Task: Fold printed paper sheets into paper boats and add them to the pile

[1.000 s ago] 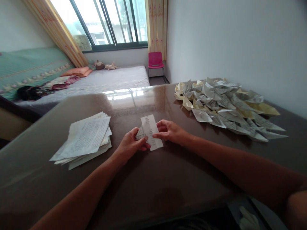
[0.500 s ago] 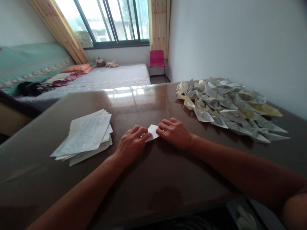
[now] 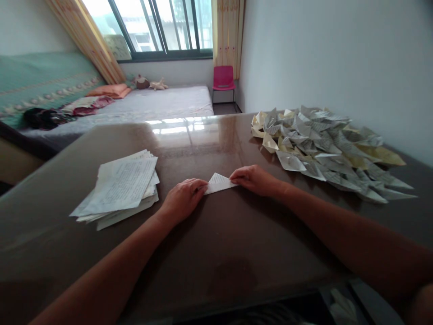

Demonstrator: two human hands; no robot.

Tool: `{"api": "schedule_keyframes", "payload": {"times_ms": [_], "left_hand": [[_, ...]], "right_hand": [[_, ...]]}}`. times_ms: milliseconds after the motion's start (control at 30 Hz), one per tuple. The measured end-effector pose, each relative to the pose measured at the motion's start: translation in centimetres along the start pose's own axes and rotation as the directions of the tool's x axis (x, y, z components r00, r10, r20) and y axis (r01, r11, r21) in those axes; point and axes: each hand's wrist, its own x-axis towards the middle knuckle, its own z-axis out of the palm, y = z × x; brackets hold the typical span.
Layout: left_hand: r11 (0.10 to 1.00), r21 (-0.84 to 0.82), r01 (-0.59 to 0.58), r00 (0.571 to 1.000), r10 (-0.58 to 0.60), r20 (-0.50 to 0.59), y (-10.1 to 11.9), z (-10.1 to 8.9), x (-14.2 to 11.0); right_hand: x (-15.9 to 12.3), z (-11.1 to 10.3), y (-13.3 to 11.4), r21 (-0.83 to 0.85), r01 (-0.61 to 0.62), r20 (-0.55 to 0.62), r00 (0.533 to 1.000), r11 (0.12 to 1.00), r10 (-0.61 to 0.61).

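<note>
From where I stand, the person's two bare hands meet over the middle of the brown, glossy worktop (image 3: 189, 262), with a small piece of folded paper (image 3: 219, 184) stretched between them. The left hand (image 3: 184, 196) has its fingers bent and pinches the paper's left end; the right hand (image 3: 255, 179) nips the other end between thumb and curled fingers. The paper has a printed or written triangular peak pointing away from the person, and a paler strip runs along its near edge. I can't tell whether its underside touches the surface or sits just above it. Off to the person's left, well clear of the wrist, lies an uneven stack of sheets (image 3: 122, 183), the top one covered in lines of text. On the far right, near the wall (image 3: 331, 54), folded paper boats (image 3: 321, 140) crowd together, white, grey and yellowish. Beyond the worktop I see a bed (image 3: 176, 101) and a pink chair (image 3: 223, 77).
</note>
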Motion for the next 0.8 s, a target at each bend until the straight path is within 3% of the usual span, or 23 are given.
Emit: {"api": "schedule_keyframes", "payload": {"times_ms": [200, 433, 800], "left_hand": [[0.994, 0.046, 0.102, 0.995, -0.103, 0.007, 0.59, -0.06, 0.32], [0.989, 0.139, 0.057, 0.998, -0.055, -0.014, 0.75, 0.2, 0.54], [0.967, 0.254, -0.007, 1.0, 0.006, 0.004, 0.99, 0.29, 0.05]], "right_hand": [[0.2, 0.66, -0.08, -0.074, -0.141, -0.061, 0.989, 0.987, 0.137], [0.47, 0.83, -0.66, -0.249, -0.194, -0.101, 0.98, 0.949, 0.173], [0.56, 0.69, -0.59, -0.254, -0.199, -0.09, 0.979, 0.946, 0.182]]}}
